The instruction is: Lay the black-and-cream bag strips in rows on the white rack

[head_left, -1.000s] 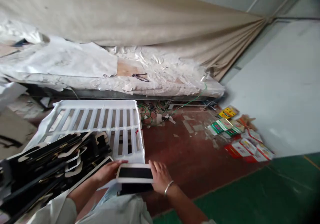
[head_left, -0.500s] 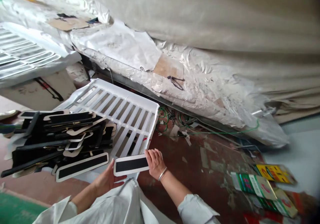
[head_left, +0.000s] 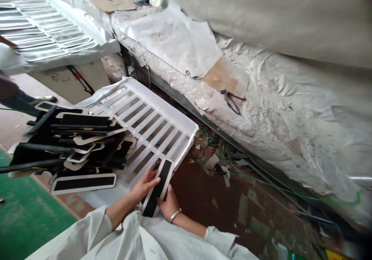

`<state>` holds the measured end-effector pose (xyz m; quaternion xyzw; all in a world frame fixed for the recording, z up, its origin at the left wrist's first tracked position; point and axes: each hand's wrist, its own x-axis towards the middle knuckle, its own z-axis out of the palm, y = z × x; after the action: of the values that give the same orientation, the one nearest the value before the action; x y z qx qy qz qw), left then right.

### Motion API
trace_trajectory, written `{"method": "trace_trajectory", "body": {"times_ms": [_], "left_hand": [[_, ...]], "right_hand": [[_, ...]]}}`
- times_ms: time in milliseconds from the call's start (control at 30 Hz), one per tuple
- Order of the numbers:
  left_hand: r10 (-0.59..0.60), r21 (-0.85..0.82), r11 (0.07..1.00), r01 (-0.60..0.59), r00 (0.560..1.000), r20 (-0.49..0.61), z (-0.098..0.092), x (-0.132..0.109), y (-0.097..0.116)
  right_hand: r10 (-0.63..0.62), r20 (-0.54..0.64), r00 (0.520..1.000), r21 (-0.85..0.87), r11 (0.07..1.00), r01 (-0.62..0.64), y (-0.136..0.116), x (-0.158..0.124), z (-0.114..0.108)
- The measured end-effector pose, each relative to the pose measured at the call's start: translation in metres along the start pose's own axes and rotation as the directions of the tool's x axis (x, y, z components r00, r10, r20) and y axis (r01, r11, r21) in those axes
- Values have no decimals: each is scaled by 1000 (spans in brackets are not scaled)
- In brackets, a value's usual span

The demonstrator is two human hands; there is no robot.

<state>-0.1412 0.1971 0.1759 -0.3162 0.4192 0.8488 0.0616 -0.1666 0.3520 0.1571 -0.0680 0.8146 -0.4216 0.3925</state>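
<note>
A long black panel with a pale rounded border [head_left: 160,182] is tilted steeply in front of my body, held between both hands. My left hand [head_left: 145,184] grips its left edge, thumb lying on the black face. On the lower right edge, my right hand [head_left: 169,205], with a bracelet at the wrist, has its fingers closed round the panel. A similar bordered panel [head_left: 84,183] lies at the front of a heap of black zippered pieces [head_left: 78,140] to the left. Beneath them is a white sheet with slot-shaped openings [head_left: 162,111].
A plaster-crusted ledge [head_left: 186,93] runs diagonally behind, with paper [head_left: 174,39] and a dark cord [head_left: 232,99] on it. Another slotted silvery sheet [head_left: 55,31] covers a box at upper left. Another person's leg [head_left: 20,101] shows at left. Scraps and green cord [head_left: 203,136] litter the floor.
The panel has turned from nearly level to steeply tilted. My left hand has gone from spread beneath its end to gripping its side; my right hand has moved lower. The view has shifted.
</note>
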Motion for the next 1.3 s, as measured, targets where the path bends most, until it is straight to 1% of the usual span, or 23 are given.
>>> {"method": "trace_trajectory", "body": {"times_ms": [33, 67, 100, 133, 200, 267, 333, 367, 467, 533, 633, 700, 767, 833, 867, 967, 1033, 1067, 1100, 1167, 1200, 1233, 1300], "left_hand": [[-26, 76, 997, 26, 1000, 5, 10, 9, -13], [-51, 171, 984, 49, 999, 6, 19, 16, -26], [-75, 280, 958, 68, 997, 13, 25, 22, -36], [-98, 391, 917, 82, 995, 23, 29, 26, -43], [-149, 589, 802, 96, 988, 41, 32, 30, -50], [-197, 693, 712, 110, 979, 47, 28, 32, -50], [-199, 724, 679, 119, 980, 26, 22, 33, -51], [-187, 723, 681, 119, 982, 14, 18, 34, -52], [-122, 645, 756, 115, 992, -33, 9, 43, -60], [-113, 582, 802, 136, 991, -75, 4, 52, -64], [-144, 568, 800, 194, 981, -133, 2, 67, -61], [-133, 568, 806, 168, 986, -102, 6, 73, -53], [-99, 575, 814, 83, 995, -3, 15, 72, -43], [-88, 622, 783, 25, 994, 71, 26, 65, -34], [-105, 651, 759, 30, 992, 77, 32, 59, -31], [-154, 688, 716, 118, 988, -8, 44, 37, -37], [-135, 644, 742, 185, 983, -127, 43, 22, -52], [-124, 600, 766, 232, 968, -216, 40, 14, -61], [-128, 538, 792, 290, 940, -317, 35, 8, -71], [-199, 374, 834, 406, 853, -482, 24, -2, -90], [-243, 303, 841, 448, 814, -528, 19, -4, -98], [-276, 255, 843, 474, 787, -551, 14, -5, -105], [-277, 206, 854, 477, 754, -596, 8, -3, -115]], "right_hand": [[112, 44, 993, 145, 982, -118, 12, 4, -1], [202, 103, 974, 246, 944, -221, 22, 6, -3], [255, 157, 954, 299, 908, -292, 32, 8, -8], [276, 191, 942, 312, 893, -325, 41, 9, -13], [299, 271, 915, 398, 831, -390, 54, 12, -27], [286, 379, 880, 502, 735, -455, 61, 17, -40], [246, 471, 847, 571, 648, -505, 65, 26, -50], [226, 499, 836, 583, 627, -518, 66, 32, -53], [197, 526, 827, 581, 628, -519, 64, 51, -55], [184, 529, 828, 593, 618, -516, 61, 62, -54], [178, 522, 834, 614, 601, -512, 57, 74, -56], [161, 513, 843, 638, 586, -500, 55, 81, -63], [137, 505, 852, 668, 563, -486, 57, 87, -74], [121, 514, 849, 688, 533, -492, 61, 92, -85], [119, 528, 841, 690, 517, -506, 65, 94, -90], [131, 571, 810, 685, 467, -559, 78, 96, -98], [154, 584, 797, 683, 437, -585, 87, 96, -96], [169, 587, 792, 681, 425, -596, 92, 96, -93], [185, 589, 787, 678, 417, -606, 96, 95, -90], [215, 589, 779, 669, 412, -619, 103, 94, -83], [228, 586, 777, 664, 415, -622, 106, 94, -80], [238, 582, 778, 659, 423, -622, 107, 94, -78], [252, 568, 784, 646, 454, -613, 107, 96, -75]]}}
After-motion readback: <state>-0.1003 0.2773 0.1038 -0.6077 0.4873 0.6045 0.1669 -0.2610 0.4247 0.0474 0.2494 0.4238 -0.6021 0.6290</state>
